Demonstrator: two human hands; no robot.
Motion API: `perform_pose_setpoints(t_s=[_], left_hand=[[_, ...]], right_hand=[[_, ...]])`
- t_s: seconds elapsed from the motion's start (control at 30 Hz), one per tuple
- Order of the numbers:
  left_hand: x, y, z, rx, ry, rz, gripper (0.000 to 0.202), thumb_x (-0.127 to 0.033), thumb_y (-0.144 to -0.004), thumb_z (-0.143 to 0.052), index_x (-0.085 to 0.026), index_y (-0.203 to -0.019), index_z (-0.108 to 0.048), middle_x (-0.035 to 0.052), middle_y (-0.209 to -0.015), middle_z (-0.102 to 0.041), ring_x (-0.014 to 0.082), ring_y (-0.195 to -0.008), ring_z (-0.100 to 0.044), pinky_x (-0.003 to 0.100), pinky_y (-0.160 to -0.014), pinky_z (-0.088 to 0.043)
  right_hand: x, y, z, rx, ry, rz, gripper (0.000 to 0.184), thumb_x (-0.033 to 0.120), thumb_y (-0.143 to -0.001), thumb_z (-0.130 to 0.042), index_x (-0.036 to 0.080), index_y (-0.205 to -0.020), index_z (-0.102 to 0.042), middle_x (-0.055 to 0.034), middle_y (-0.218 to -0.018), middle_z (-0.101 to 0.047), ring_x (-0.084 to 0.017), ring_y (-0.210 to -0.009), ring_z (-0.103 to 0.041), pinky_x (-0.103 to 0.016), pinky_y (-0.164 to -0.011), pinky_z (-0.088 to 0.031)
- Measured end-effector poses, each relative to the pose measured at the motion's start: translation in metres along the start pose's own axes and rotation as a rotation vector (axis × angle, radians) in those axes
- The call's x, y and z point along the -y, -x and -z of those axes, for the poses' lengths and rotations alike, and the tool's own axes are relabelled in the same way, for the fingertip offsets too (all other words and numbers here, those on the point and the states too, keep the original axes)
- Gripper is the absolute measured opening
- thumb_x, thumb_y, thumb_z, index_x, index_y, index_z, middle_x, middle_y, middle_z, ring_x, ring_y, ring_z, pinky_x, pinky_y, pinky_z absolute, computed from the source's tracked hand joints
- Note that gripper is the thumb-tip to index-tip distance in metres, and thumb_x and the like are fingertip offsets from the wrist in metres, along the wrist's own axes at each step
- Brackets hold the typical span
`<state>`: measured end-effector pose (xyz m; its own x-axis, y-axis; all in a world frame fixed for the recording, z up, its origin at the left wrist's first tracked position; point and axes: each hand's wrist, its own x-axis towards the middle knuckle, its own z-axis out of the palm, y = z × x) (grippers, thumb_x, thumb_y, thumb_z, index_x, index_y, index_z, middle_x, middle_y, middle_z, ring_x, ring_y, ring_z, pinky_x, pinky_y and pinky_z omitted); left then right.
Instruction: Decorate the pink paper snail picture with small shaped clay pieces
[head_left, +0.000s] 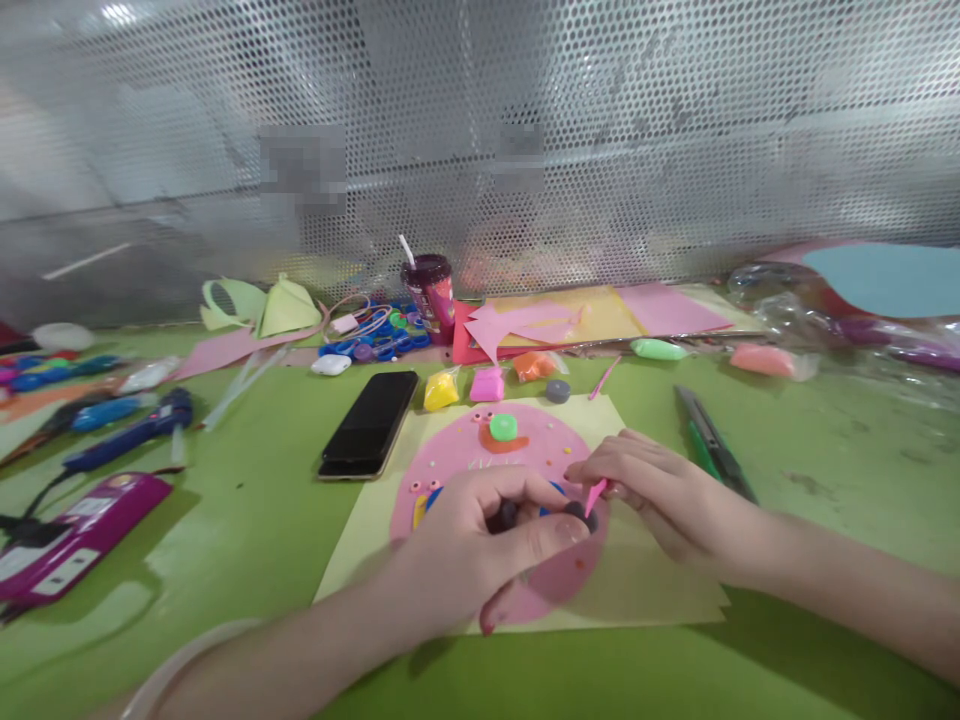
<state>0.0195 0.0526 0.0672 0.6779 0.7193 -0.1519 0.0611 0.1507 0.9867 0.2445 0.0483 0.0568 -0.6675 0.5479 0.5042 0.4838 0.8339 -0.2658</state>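
Note:
Between thumb and fingers, my left hand (495, 530) pinches a small lump of black modelling clay (577, 514). My right hand (660, 490) grips a small pink modelling tool (596, 493), its tip touching the clay. Under both hands lies a pink paper circle (555, 600) on a pale yellow sheet (652, 590). Near the circle's top sits a clay figure with a green round (503, 428) on an orange base. Another figure with blue and yellow parts (420, 510) at the left is partly hidden by my left hand.
A black phone (369, 425) lies left of the sheet; a green utility knife (712, 445) lies right. Behind are yellow (441, 390), pink (487, 384) and orange (534, 365) clay packets and a lidded cup (430, 295). A glue gun (135, 430) and purple power strip (90, 540) are far left.

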Motion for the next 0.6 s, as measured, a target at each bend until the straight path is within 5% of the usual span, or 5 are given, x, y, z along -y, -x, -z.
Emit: perform_pose_setpoints(t_s=[0.6], left_hand=[[0.0001, 0.0009, 0.0003, 0.009, 0.043, 0.008, 0.022, -0.037, -0.083, -0.068, -0.018, -0.079, -0.058, -0.0096, -0.038, -0.041, 0.0041, -0.028, -0.036, 0.01, -0.029, -0.024]], right_hand=[[-0.0069, 0.0021, -0.0031, -0.005, 0.04, 0.034, 0.033, 0.001, -0.088, -0.032, 0.016, -0.113, -0.048, -0.0096, -0.095, -0.065, -0.02, -0.085, -0.061, -0.036, -0.072, -0.051]])
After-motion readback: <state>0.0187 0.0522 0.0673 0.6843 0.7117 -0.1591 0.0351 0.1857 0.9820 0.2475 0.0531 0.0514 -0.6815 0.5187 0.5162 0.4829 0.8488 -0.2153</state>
